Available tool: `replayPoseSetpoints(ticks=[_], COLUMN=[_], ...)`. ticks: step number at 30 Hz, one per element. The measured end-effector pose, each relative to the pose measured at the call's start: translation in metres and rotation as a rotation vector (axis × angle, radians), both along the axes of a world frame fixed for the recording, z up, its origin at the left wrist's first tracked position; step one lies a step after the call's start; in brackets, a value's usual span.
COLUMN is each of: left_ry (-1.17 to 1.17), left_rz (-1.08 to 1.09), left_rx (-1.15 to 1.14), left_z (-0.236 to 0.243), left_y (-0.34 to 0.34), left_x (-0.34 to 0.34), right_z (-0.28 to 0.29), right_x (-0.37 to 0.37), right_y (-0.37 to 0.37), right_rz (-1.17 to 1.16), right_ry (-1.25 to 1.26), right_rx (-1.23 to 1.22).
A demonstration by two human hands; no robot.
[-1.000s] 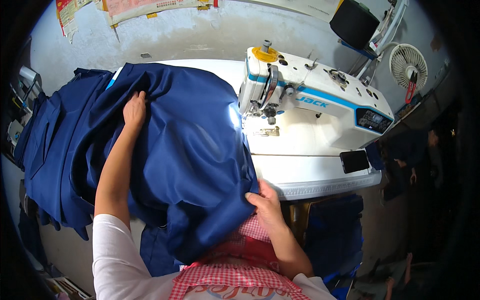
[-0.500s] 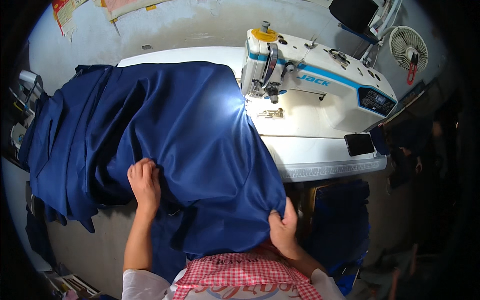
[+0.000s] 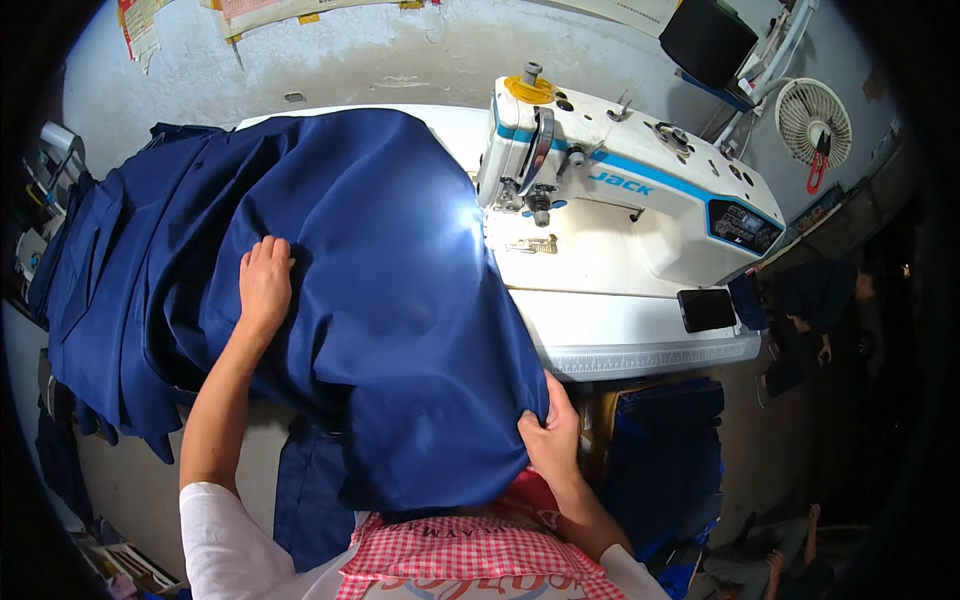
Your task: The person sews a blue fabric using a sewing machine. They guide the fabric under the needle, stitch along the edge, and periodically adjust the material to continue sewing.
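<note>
Smooth navy-blue cloth at 9 o'clock reaches the white-and-blue metal sewing machine at 2. The left hand lies on it, fingers together, grip unclear; the right hand clamps its edge at 5. Uneven pulling could pucker it.

A white table carries a white sewing machine at right, with a black phone in front of it. Blue cloth covers the left part, hanging over the front edge.
</note>
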State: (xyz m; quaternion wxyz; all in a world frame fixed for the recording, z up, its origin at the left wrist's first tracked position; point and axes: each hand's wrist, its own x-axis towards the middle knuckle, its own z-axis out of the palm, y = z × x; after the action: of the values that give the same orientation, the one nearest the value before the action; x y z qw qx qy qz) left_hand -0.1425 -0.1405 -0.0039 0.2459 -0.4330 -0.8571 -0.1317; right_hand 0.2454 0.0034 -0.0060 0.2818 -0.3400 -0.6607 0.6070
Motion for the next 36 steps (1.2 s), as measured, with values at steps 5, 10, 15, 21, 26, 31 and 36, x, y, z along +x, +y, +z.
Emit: replayPoseSetpoints(ticks=[5,10,15,21,26,31,36], left_ry=[0.040,0.068,0.081,0.092,0.102,0.145,-0.012], left_rz=[0.003,0.035,0.056,0.161,0.207,0.343,0.465], left_rx=[-0.035,-0.068,-0.081,-0.136,-0.136,-0.140,-0.120], left_z=[0.001,-0.001,-0.005,-0.004,-0.010,-0.015,-0.020], left_y=[0.023,0.043,0.061,0.079,0.088,0.087,0.078], left_x=[-0.031,-0.062,-0.092,-0.118,-0.144,-0.184,-0.196], right_z=[-0.002,-0.005,0.016,0.030,0.026,0.015,0.003], right_x=[-0.018,-0.041,-0.065,-0.093,-0.104,-0.113,-0.124], right_y=[0.018,0.027,0.036,0.051,0.056,0.061,0.062], right_rz=[-0.061,-0.100,-0.060,-0.014,-0.029,-0.074,-0.107], right_ry=[-0.180,-0.270,-0.406,-0.578,-0.601,-0.550,-0.489], right_rx=[0.139,0.389,0.601,0.696,0.718,0.801,0.865])
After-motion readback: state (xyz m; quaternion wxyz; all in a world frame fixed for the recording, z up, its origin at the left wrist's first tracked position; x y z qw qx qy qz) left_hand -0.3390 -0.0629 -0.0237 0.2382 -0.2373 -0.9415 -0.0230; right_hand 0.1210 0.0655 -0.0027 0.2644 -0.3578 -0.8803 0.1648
